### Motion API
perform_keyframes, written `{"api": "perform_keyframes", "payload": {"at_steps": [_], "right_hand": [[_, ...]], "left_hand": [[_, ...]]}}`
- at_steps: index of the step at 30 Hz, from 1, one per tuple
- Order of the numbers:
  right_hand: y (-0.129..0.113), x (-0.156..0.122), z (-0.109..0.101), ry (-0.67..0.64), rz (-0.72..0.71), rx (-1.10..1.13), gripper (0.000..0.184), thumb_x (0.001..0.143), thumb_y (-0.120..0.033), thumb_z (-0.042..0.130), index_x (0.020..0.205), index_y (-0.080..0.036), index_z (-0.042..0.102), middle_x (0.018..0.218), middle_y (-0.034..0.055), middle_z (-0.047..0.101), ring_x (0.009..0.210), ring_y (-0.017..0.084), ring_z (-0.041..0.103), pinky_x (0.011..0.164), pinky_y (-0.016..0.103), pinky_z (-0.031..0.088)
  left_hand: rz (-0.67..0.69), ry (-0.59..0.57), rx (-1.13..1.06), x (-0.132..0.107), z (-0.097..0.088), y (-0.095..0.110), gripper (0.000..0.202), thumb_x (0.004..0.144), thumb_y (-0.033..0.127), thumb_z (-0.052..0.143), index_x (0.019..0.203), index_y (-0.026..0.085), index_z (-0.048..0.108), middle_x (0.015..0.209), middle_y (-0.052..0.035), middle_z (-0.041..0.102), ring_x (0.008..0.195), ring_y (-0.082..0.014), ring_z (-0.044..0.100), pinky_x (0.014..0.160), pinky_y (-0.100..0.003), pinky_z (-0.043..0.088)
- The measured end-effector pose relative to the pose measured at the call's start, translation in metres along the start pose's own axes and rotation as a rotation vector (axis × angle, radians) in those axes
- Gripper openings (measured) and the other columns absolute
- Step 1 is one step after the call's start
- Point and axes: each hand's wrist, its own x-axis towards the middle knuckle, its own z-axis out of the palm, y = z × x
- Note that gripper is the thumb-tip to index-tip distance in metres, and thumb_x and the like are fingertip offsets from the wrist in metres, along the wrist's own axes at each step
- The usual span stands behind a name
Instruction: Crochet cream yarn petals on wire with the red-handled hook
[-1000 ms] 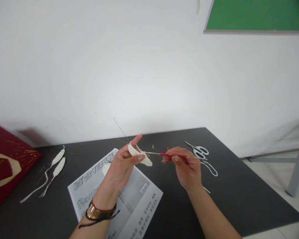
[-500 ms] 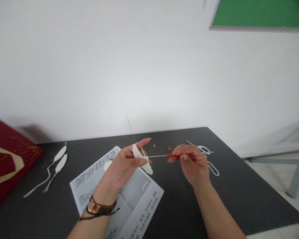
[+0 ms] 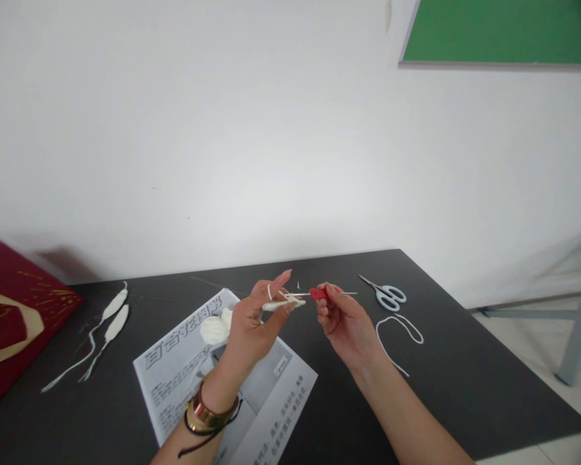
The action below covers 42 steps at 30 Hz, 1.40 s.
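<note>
My left hand point(image 3: 252, 330) pinches a small white crocheted piece point(image 3: 275, 305), seen nearly edge-on. White yarn point(image 3: 270, 292) loops round a finger of that hand. Between the thumb and fingers of my right hand point(image 3: 346, 323) is a crochet hook point(image 3: 318, 294) with a red grip. Its thin metal tip reaches left to the top of the white piece; whether it passes through a stitch is too small to tell. Partly behind my left hand, a ball of white yarn point(image 3: 214, 330) rests on a printed sheet point(image 3: 174, 387).
Scissors point(image 3: 390, 297) and a loose length of white yarn point(image 3: 419, 334) lie on the black table point(image 3: 465, 387) at right. Two white leaf-shaped crocheted pieces point(image 3: 117, 324) with yarn tails are at left, beside a red bag point(image 3: 48, 297). A white wall stands behind.
My right hand has moved left, bringing the hook close to the white piece. My left hand has turned, tipping the piece edge-on. The thin wire above it no longer stands upright.
</note>
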Motion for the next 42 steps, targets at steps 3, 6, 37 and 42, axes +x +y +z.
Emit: {"api": "perform_keyframes", "payload": {"at_steps": [3, 6, 37, 42], "right_hand": [[0.001, -0.003, 0.003, 0.013, -0.11, -0.09, 0.015, 0.072, -0.026, 0.072, 0.08, -0.014, 0.068, 0.059, 0.0005, 0.067, 0.049, 0.008, 0.06, 0.049, 0.016, 0.055], [0.002, -0.006, 0.006, 0.008, -0.286, -0.25, 0.014, 0.078, -0.029, 0.066, 0.083, -0.015, 0.067, 0.063, 0.002, 0.068, 0.052, 0.01, 0.061, 0.053, 0.02, 0.055], [-0.009, -0.007, -0.008, -0.291, -0.669, -0.522, 0.011, 0.082, -0.018, 0.061, 0.085, -0.021, 0.071, 0.078, 0.0034, 0.064, 0.063, 0.015, 0.063, 0.053, 0.028, 0.052], [-0.014, -0.009, -0.01, -0.336, -0.642, -0.542, 0.011, 0.083, -0.021, 0.06, 0.085, -0.021, 0.07, 0.077, 0.0029, 0.063, 0.06, 0.015, 0.062, 0.053, 0.029, 0.051]], "left_hand": [[-0.027, 0.056, 0.022, -0.001, 0.005, -0.005, 0.019, 0.074, 0.016, 0.066, 0.091, 0.023, 0.072, 0.09, -0.0048, 0.067, 0.095, -0.0206, 0.059, 0.091, -0.036, 0.041], [-0.105, 0.091, 0.023, -0.001, 0.006, -0.009, 0.027, 0.072, 0.018, 0.068, 0.098, 0.023, 0.07, 0.092, -0.0039, 0.067, 0.093, -0.0201, 0.06, 0.093, -0.036, 0.04], [-0.568, -0.192, -0.761, 0.009, -0.024, -0.001, 0.051, 0.072, 0.006, 0.066, 0.121, 0.016, 0.058, 0.075, -0.002, 0.064, 0.07, -0.0113, 0.058, 0.069, -0.023, 0.043], [-0.594, -0.272, -0.823, 0.009, -0.029, 0.001, 0.051, 0.068, 0.005, 0.067, 0.118, 0.015, 0.061, 0.072, -0.001, 0.062, 0.068, -0.0119, 0.057, 0.065, -0.024, 0.044]]}}
